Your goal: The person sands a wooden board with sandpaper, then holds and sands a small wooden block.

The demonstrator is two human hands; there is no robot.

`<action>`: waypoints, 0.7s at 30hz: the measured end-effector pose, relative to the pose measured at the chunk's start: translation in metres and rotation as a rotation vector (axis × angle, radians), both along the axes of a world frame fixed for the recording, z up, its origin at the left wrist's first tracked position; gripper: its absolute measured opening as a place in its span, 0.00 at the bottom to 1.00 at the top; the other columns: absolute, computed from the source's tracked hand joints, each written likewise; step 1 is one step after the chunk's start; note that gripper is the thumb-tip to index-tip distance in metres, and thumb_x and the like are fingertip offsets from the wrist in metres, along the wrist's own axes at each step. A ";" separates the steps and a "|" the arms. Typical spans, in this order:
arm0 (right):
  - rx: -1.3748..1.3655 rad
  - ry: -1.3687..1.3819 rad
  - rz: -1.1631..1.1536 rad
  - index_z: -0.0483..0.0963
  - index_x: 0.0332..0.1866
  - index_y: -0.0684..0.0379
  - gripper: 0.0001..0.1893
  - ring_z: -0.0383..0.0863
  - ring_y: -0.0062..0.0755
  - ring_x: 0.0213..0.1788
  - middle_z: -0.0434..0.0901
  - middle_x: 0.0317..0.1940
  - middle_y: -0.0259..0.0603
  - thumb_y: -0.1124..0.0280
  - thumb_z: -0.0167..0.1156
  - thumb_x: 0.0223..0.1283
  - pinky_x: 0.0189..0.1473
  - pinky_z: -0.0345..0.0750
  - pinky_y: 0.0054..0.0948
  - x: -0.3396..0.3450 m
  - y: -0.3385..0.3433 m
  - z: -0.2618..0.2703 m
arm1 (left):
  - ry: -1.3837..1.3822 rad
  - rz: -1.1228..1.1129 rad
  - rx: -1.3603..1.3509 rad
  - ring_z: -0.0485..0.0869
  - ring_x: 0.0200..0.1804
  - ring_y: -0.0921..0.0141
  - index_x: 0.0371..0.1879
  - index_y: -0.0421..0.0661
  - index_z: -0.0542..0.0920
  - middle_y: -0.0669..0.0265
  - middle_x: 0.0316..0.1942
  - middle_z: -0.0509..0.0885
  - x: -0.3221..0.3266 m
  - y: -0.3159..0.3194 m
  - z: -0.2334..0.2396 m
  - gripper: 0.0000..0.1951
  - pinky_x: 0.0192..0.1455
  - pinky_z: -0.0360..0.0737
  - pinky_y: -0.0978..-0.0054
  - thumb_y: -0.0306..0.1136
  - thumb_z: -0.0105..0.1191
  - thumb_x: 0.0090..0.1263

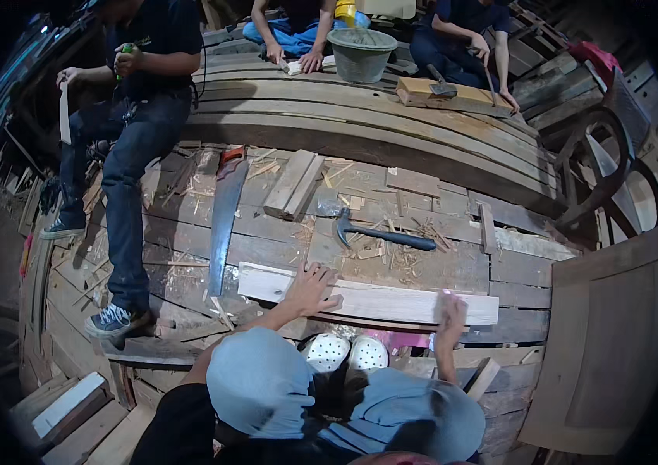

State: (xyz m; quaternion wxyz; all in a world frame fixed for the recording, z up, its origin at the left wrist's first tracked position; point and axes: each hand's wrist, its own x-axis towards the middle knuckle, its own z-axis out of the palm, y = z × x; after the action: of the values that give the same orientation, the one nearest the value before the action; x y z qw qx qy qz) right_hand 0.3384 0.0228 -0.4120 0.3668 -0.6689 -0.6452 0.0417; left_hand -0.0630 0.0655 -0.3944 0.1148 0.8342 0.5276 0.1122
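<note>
A pale wooden board [387, 300] lies crosswise before my knees. My left hand [312, 289] rests on its left part, fingers spread over the top face. My right hand [451, 314] is at the board's right part, blurred, with a small pinkish item at its fingers that I cannot make out; whether it grips anything is unclear. Beyond the board lies a claw hammer [390, 235] with a dark handle, among wood shavings. A handsaw [228, 224] with a reddish handle lies to the left of the hammer. Two short wood pieces [294, 185] lie side by side farther off.
A person [151, 87] at left holds a green-handled tool and a thin strip. Two people sit behind stacked planks [363, 119], one near a grey bucket [362, 58], the other by a timber block [451, 97] with a hammer on it. A wooden panel [613, 343] stands at right.
</note>
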 end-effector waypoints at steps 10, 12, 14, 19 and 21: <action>-0.371 -0.151 0.494 0.72 0.66 0.68 0.24 0.69 0.46 0.72 0.75 0.66 0.54 0.81 0.50 0.63 0.77 0.57 0.38 0.111 -0.037 -0.075 | -0.034 -0.035 -0.074 0.68 0.68 0.55 0.67 0.44 0.69 0.56 0.63 0.74 0.028 0.006 0.004 0.39 0.74 0.53 0.41 0.62 0.52 0.65; -0.214 0.634 -0.037 0.72 0.65 0.68 0.27 0.68 0.49 0.72 0.74 0.67 0.49 0.86 0.51 0.57 0.77 0.57 0.42 -0.014 0.006 -0.008 | 0.007 0.114 -0.117 0.68 0.68 0.56 0.66 0.44 0.70 0.57 0.63 0.75 -0.047 -0.019 0.007 0.38 0.74 0.52 0.41 0.62 0.53 0.66; -0.133 0.298 -0.316 0.74 0.65 0.64 0.28 0.69 0.53 0.71 0.74 0.67 0.51 0.87 0.54 0.54 0.76 0.60 0.44 0.071 -0.021 -0.036 | -0.063 -0.017 -0.112 0.67 0.68 0.56 0.65 0.43 0.71 0.57 0.60 0.77 0.009 -0.003 0.005 0.37 0.74 0.52 0.41 0.61 0.53 0.66; -0.014 -0.077 0.181 0.75 0.64 0.61 0.23 0.73 0.52 0.67 0.80 0.58 0.51 0.78 0.53 0.62 0.72 0.64 0.45 0.054 -0.015 -0.028 | -0.060 0.031 0.007 0.70 0.64 0.55 0.58 0.42 0.75 0.55 0.53 0.79 0.006 -0.006 -0.008 0.32 0.73 0.55 0.44 0.55 0.57 0.64; -0.048 0.290 -0.488 0.72 0.67 0.64 0.23 0.75 0.49 0.65 0.78 0.60 0.51 0.79 0.53 0.65 0.69 0.69 0.37 0.067 0.009 -0.045 | -0.030 0.001 0.056 0.71 0.62 0.55 0.57 0.42 0.76 0.55 0.52 0.79 0.004 -0.002 -0.007 0.30 0.72 0.56 0.45 0.54 0.58 0.64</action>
State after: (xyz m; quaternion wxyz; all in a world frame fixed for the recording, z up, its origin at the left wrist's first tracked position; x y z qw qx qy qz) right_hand 0.4055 0.0313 -0.4568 0.4387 -0.7998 -0.4048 0.0626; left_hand -0.0587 0.0632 -0.4010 0.0992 0.8350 0.5229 0.1394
